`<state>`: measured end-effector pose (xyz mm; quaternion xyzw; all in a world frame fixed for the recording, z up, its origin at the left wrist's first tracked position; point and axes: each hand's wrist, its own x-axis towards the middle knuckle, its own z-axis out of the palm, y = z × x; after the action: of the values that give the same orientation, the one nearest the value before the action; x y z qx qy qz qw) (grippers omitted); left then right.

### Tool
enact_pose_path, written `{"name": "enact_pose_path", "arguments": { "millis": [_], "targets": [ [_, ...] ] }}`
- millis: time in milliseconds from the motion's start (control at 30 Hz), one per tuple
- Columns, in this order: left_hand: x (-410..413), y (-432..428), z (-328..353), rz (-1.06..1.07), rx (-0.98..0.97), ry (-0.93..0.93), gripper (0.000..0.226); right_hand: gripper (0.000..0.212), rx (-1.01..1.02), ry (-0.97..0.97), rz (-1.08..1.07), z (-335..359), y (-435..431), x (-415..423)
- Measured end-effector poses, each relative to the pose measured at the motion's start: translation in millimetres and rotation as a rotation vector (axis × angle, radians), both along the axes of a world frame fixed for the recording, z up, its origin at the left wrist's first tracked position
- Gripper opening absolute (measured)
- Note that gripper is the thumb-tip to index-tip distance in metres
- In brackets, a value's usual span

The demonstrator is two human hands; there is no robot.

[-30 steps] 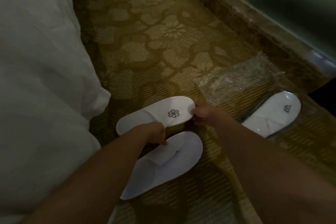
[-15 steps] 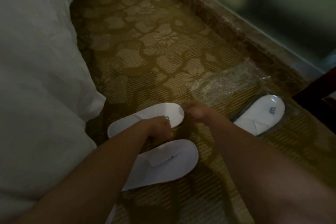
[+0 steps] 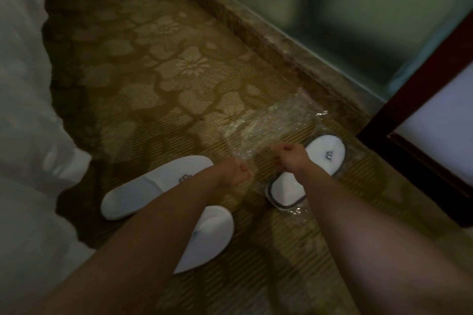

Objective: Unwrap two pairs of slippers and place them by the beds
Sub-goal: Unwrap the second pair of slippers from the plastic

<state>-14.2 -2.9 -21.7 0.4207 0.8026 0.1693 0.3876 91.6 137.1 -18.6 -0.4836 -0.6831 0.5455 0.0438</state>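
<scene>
Currently we see both bare arms reaching forward over a patterned carpet (image 3: 163, 89), with the hands well in front of us at mid-frame. Our left hand (image 3: 236, 170) is curled into a loose fist with the fingers drawn in; we cannot tell whether it grips anything. Our right hand (image 3: 290, 157) is likewise curled, its fingertips bunched together above the near edge of an empty clear wrapper (image 3: 271, 123), though motion blur prevents us from confirming contact with the plastic. That wrapper lies flat on the carpet just beyond both hands. An unwrapped pair of white slippers rests on the carpet to the left: the far slipper (image 3: 156, 184) lies left of the left hand, with its toe end passing under the left wrist, and the near slipper (image 3: 204, 238) lies nearer to us, largely covered by the left forearm. A wrapped pair of slippers (image 3: 322, 158), enclosed in clear plastic, lies directly beneath and to the right of the right hand, partly hidden by the right wrist. White bedding (image 3: 28, 135) occupies the left edge of the scene, beside the unwrapped pair. A dark wooden frame (image 3: 409, 89) stands at the right.
</scene>
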Motion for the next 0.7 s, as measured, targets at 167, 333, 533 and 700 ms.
{"name": "enact_pose_path", "arguments": {
  "millis": [167, 333, 533, 700],
  "targets": [
    [38, 33, -12, -0.12, -0.081, 0.009, 0.039, 0.031, 0.13, -0.178, -0.152, -2, 24, 35],
    [53, 54, -32, -0.072, -0.096, 0.029, 0.07, 0.037, 0.029, -0.314, -0.169, -9, 41, 62],
    [66, 72, -38, 0.042, -0.063, 0.003, 0.095, 0.052, -0.042, -0.246, -0.262, -21, 57, 81],
    [79, 79, -43, 0.033, -0.105, -0.015, 0.107, 0.074, -0.397, 0.105, -0.512, -24, 61, 86]
  ]
}}
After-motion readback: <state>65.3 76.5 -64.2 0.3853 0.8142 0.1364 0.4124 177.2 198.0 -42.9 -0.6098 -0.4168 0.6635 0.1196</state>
